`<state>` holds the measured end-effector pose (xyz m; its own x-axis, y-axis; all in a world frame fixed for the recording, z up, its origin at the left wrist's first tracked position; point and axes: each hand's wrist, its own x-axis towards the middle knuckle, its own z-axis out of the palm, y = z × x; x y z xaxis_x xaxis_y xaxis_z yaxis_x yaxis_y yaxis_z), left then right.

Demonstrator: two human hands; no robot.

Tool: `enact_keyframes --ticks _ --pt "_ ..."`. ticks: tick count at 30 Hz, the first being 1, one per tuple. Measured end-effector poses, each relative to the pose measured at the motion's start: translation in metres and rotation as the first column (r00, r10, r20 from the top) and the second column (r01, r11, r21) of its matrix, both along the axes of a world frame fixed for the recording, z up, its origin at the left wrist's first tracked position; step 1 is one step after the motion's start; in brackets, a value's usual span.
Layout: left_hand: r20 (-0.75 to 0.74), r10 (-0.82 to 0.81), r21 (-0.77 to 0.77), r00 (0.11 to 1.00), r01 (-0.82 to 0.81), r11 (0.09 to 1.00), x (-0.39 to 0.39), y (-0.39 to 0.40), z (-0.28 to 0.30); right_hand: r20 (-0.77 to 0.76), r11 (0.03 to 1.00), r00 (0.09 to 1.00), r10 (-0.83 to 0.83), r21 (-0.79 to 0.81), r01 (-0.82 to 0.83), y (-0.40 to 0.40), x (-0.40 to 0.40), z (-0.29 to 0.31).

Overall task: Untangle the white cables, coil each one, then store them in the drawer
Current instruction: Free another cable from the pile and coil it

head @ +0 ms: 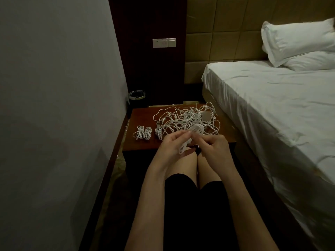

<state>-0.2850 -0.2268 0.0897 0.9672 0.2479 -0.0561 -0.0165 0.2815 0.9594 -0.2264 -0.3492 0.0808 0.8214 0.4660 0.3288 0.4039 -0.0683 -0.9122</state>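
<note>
Bare knees and black shorts point(195, 205) are seen nearest, in the narrow gap between the grey wall point(54, 105) and the white-sheeted bed point(272, 115). Above the knees, at the near edge of the dark red-brown wooden bedside table point(143, 147), a small partly coiled white cable bundle point(184, 144) is gripped in the curled fingers of the left hand point(170, 144). A strand of it is pinched by the right hand point(212, 144), fingers bent. Three finished white cable coils point(144, 134) are laid in a row on the table's left part, apart from the big loose tangle of white cables point(188, 117), which is spread to the table's far and right edges. A black round waste bin point(137, 98) is set beyond the table's far left corner. The drawer cannot be made out.
</note>
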Motion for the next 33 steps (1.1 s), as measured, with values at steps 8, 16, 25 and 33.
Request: enact_keyframes --ticks 8,16,25,33 --pt "0.058 0.198 -0.124 0.978 -0.190 0.974 0.008 -0.009 -0.005 0.034 0.993 0.998 0.045 -0.107 -0.041 0.001 0.001 0.000" --pt "0.090 0.269 -0.095 0.959 -0.261 0.961 0.008 -0.013 -0.007 0.040 1.000 0.999 0.021 -0.008 -0.020 0.000 0.002 0.003" --pt "0.103 0.244 -0.036 0.964 -0.242 0.970 0.006 -0.015 -0.004 0.005 0.976 0.998 0.062 0.210 -0.062 0.001 -0.001 0.002" --pt "0.115 0.232 -0.021 0.966 -0.231 0.973 0.006 -0.019 -0.003 0.003 0.955 0.999 0.051 0.291 -0.050 -0.003 0.001 0.000"
